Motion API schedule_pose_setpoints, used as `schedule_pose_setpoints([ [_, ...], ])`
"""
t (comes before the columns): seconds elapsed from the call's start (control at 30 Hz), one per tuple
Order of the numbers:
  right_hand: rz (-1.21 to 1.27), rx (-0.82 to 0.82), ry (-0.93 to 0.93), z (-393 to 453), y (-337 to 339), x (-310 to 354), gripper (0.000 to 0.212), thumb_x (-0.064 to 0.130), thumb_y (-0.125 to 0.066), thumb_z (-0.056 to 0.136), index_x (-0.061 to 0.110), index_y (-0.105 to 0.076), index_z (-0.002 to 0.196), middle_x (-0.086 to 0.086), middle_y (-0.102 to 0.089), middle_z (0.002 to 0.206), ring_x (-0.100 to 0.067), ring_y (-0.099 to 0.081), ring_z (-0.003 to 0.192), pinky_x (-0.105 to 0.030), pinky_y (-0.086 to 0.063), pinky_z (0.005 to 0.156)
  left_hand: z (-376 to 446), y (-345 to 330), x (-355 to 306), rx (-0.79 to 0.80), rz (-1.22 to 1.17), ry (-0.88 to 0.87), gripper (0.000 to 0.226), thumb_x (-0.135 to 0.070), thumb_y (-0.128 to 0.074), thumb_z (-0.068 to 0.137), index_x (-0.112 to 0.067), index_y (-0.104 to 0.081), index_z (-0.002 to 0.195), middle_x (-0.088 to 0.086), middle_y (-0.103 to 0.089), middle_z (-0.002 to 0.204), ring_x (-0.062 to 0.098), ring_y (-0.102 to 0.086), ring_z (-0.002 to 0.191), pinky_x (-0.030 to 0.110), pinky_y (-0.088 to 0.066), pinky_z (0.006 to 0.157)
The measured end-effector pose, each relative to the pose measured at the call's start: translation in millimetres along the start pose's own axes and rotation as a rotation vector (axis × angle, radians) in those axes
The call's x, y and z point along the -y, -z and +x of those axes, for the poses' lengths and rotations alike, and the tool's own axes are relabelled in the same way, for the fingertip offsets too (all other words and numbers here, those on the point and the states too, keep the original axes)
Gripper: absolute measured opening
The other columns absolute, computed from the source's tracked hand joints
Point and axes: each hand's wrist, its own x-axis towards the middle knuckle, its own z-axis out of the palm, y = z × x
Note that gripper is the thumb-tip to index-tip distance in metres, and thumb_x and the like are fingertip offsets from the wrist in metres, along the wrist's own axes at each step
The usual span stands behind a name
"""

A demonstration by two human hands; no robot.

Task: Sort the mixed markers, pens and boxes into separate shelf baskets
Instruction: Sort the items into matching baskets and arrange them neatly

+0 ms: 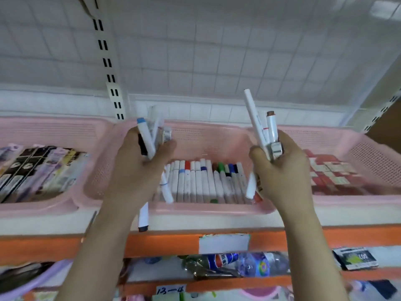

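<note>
the three baskets are seen to be of pale pink plastic: the middle basket (195, 140) has walls pierced with fine holes and a smooth, faintly shiny rim. the markers (206, 181) laid in it are of smooth white plastic with coloured caps. the bundle of markers (149, 135) gripped in the left hand (138, 170) shows glossy white barrels, and the bundle (267, 131) in the right hand (282, 170) the same, with a shiny metallic-looking band. the boxes (39, 170) in the left basket (43, 205) are of glossy printed card. the shelf edge (152, 244) is finished in smooth orange, with a white paper label (223, 243) fixed on it.
</note>
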Motion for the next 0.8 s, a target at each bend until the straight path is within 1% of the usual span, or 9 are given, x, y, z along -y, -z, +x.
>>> schedule_pose_setpoints([
  [0.1,0.004,0.092,0.023,24.2,21.0,-27.3,0.022,0.013,-0.059,0.080,0.025,-0.046,0.067,0.002,-0.043,0.050,-0.010,-0.039,0.045,-0.015,-0.031,0.041,-1.9,-42.9,-13.2,-0.036,0.020,0.007,0.016,-0.036,-0.062,0.086,-0.028,-0.050,0.094,-0.005,-0.057,0.080,-0.001,-0.056,0.069,0.018,-0.038,0.054],
  [0.2,0.038,0.166,0.022,44.8,41.8,-51.5,0.024,0.012,-0.057,0.079,0.027,-0.044,0.065,0.005,-0.045,0.049,-0.010,-0.037,0.044,-0.015,-0.031,0.042,-4.0,-91.2,-28.2,-0.002,0.063,-0.007,0.020,-0.033,-0.063,0.085,-0.023,-0.050,0.096,-0.009,-0.052,0.076,-0.010,-0.052,0.065,0.007,-0.038,0.054],
  [0.33,0.068,0.278,0.028,62.0,56.2,-71.9,0.029,0.009,-0.057,0.079,0.030,-0.045,0.064,0.014,-0.051,0.051,-0.006,-0.041,0.043,-0.012,-0.032,0.040,-0.9,-125.6,-43.2,0.013,0.106,0.027,0.020,-0.036,-0.066,0.082,-0.032,-0.047,0.083,-0.013,-0.052,0.075,-0.017,-0.049,0.062,0.000,-0.035,0.052],
  [0.4,0.076,0.322,0.028,66.0,56.3,-77.7,0.032,0.008,-0.057,0.079,0.032,-0.044,0.063,0.014,-0.052,0.051,-0.006,-0.042,0.042,-0.011,-0.031,0.038,5.7,-127.6,-48.1,-0.012,0.157,0.035,0.023,-0.036,-0.067,0.081,-0.032,-0.044,0.079,-0.012,-0.050,0.072,-0.012,-0.051,0.060,0.005,-0.037,0.050],
  [0.5,0.119,0.341,0.022,69.9,49.2,-82.5,0.032,0.009,-0.058,0.080,0.030,-0.043,0.061,0.011,-0.051,0.050,-0.006,-0.041,0.041,-0.012,-0.031,0.038,21.3,-123.2,-53.4,-0.064,0.179,0.070,0.028,-0.039,-0.069,0.079,-0.032,-0.042,0.078,-0.010,-0.047,0.070,0.005,-0.051,0.060,0.019,-0.036,0.048],
  [0.57,0.131,0.316,0.018,72.2,41.8,-82.1,0.029,0.010,-0.059,0.080,0.027,-0.045,0.061,0.007,-0.047,0.047,-0.007,-0.040,0.042,-0.012,-0.032,0.039,30.2,-125.7,-53.3,-0.062,0.203,0.093,0.028,-0.041,-0.071,0.077,-0.030,-0.045,0.080,-0.009,-0.050,0.073,0.008,-0.052,0.062,0.020,-0.037,0.049],
  [0.67,0.153,0.258,0.036,76.5,29.8,-78.0,0.030,0.011,-0.059,0.079,0.027,-0.042,0.060,0.008,-0.046,0.046,-0.010,-0.038,0.042,-0.013,-0.032,0.040,34.5,-143.9,-45.2,0.085,0.324,0.146,0.032,-0.037,-0.073,0.072,-0.021,-0.048,0.084,-0.006,-0.055,0.076,0.008,-0.053,0.062,0.015,-0.038,0.041],
  [0.73,0.140,0.234,0.066,79.0,23.6,-75.3,0.032,0.012,-0.059,0.079,0.028,-0.039,0.060,0.014,-0.048,0.049,-0.010,-0.039,0.043,-0.013,-0.033,0.042,33.3,-158.5,-34.7,0.275,0.486,0.166,0.034,-0.036,-0.072,0.073,-0.018,-0.044,0.082,-0.003,-0.052,0.077,0.009,-0.050,0.063,0.022,-0.037,0.042],
  [0.8,0.113,0.225,0.092,80.0,19.9,-73.9,0.031,0.013,-0.058,0.080,0.028,-0.038,0.061,0.019,-0.051,0.052,-0.007,-0.043,0.045,-0.011,-0.033,0.045,33.2,-165.5,-24.5,0.443,0.644,0.179,0.036,-0.036,-0.069,0.077,-0.018,-0.038,0.080,-0.004,-0.046,0.077,0.008,-0.043,0.062,0.024,-0.029,0.046],
])
